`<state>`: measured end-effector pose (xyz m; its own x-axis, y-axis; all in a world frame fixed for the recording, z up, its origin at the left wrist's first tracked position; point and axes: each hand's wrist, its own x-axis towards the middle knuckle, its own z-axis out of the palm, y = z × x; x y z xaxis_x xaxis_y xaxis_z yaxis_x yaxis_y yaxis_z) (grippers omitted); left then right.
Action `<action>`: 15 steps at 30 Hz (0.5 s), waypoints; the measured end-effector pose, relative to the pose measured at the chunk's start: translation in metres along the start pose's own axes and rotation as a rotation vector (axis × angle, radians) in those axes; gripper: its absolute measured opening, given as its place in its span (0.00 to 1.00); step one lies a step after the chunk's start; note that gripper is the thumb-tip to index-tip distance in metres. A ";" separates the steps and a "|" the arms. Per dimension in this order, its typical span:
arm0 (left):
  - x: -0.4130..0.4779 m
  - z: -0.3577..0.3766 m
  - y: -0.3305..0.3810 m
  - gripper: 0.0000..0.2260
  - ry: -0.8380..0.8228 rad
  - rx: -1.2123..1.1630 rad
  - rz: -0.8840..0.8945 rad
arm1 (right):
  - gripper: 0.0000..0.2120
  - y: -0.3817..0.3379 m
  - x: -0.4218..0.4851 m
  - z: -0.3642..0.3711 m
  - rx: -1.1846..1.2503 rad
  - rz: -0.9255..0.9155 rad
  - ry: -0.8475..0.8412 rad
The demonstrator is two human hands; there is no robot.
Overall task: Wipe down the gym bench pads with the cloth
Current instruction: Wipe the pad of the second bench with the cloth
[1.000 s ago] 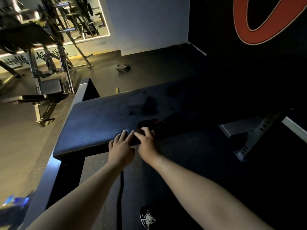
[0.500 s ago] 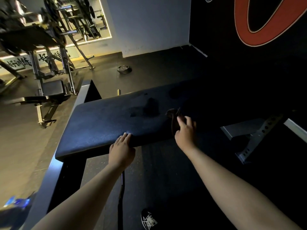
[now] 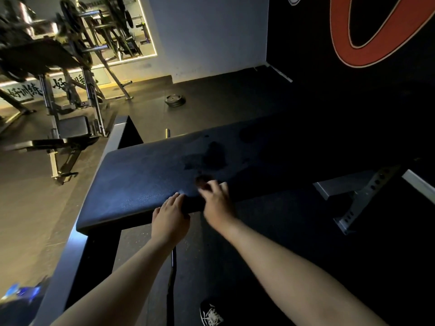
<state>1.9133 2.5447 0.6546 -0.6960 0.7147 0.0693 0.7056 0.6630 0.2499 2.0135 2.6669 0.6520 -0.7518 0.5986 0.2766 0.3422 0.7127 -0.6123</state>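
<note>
At near edge of dark bench pad, left hand laid flat, fingers straight and together, holding nothing. Just beside it, right hand on the pad top, blurred. Dark cloth bunched under and just beyond its fingertips, touching them; pinched or merely pressed, cannot tell. Dark patches farther along the pad, apart from both hands.
</note>
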 end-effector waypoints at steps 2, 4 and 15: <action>0.002 0.003 0.000 0.24 0.002 -0.002 0.002 | 0.23 0.028 0.018 -0.024 -0.070 0.118 0.036; 0.003 0.007 -0.002 0.21 0.005 -0.010 0.000 | 0.23 0.054 0.037 -0.048 -0.126 0.236 0.035; 0.000 0.001 0.001 0.26 -0.010 -0.056 -0.002 | 0.18 0.061 0.054 -0.070 -0.244 0.427 0.073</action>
<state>1.9140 2.5456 0.6536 -0.6957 0.7158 0.0593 0.6957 0.6511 0.3033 2.0330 2.7683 0.6812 -0.4771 0.8737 0.0955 0.7393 0.4577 -0.4938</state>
